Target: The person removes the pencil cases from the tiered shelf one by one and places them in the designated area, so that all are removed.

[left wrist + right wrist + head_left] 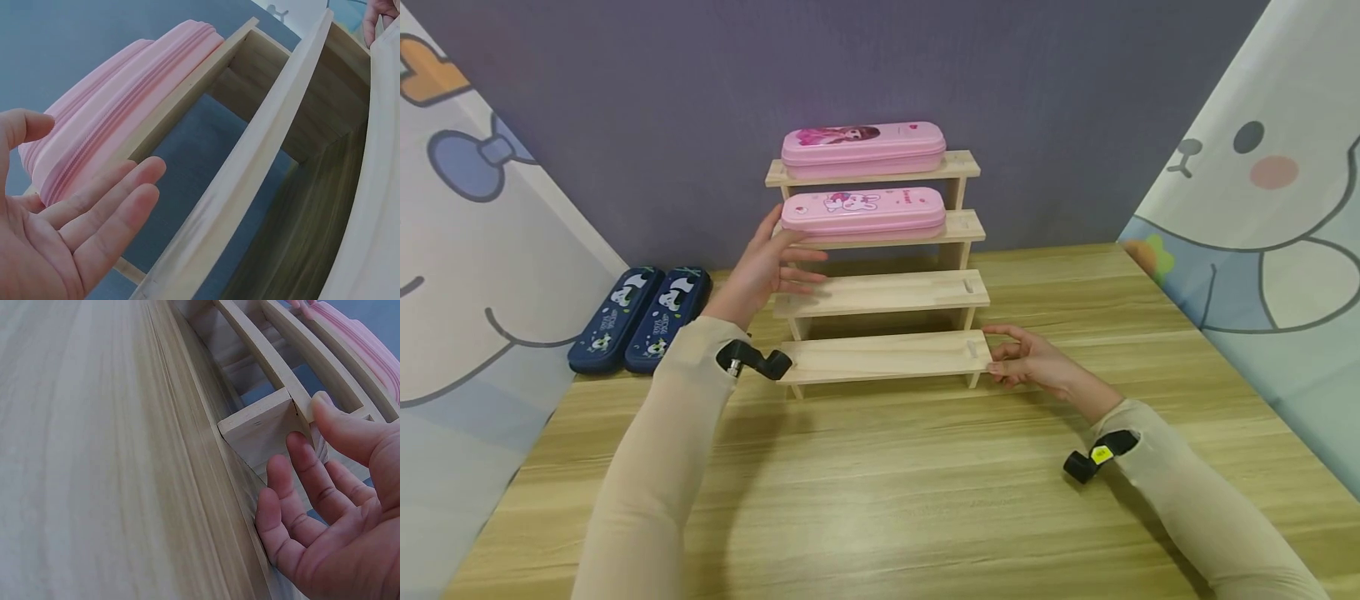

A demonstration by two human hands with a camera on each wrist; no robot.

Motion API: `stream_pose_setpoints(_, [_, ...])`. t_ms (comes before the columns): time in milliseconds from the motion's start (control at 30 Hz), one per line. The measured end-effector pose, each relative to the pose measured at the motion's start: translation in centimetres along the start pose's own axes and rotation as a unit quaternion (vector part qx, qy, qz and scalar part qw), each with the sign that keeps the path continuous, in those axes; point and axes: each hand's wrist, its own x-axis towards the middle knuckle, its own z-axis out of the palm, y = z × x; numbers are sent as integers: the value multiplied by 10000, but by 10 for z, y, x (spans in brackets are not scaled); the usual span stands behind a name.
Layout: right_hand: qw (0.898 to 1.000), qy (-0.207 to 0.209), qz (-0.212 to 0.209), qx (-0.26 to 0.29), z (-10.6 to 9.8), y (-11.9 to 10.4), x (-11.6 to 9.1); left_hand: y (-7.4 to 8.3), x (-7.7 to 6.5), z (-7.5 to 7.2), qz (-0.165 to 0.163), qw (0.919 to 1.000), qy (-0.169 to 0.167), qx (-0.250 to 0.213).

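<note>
A four-tier wooden stand stands against the back wall. On its second tier from the top lies a pink zippered pencil case with a rabbit print. My left hand is at that case's left end, thumb and index finger around the end, the other fingers extended in front of the stand. Another pink pencil case, printed with a doll-like figure, rests on the top tier. My right hand pinches the right end of the lowest tier; in the right wrist view its thumb lies on the board's edge, fingers below.
Two navy pencil cases with panda prints, the left one and the right one, lie side by side on the wood-grain table, left of the stand. Cartoon-printed panels flank both sides. A grey-purple wall rises behind.
</note>
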Motion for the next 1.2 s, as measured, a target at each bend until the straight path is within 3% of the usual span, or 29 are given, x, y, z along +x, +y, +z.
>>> stream_pose_setpoints(333, [10000, -12, 2, -3, 0, -1, -1, -4, -8, 8, 178, 9998, -18, -17])
stream_pose_setpoints(700, [10000, 40, 38, -54, 0, 0, -1, -8, -12, 26, 334, 9988, -25, -363])
stream_pose_setpoints(1000, [10000, 29, 51, -67, 0, -1, -1, -16, -11, 38, 520, 9956, 377, -677])
stream_pose_setpoints(1200, [10000, 15, 10, -74, 0, -1, -1, -18, -8, 40, 502, 9968, 423, -460])
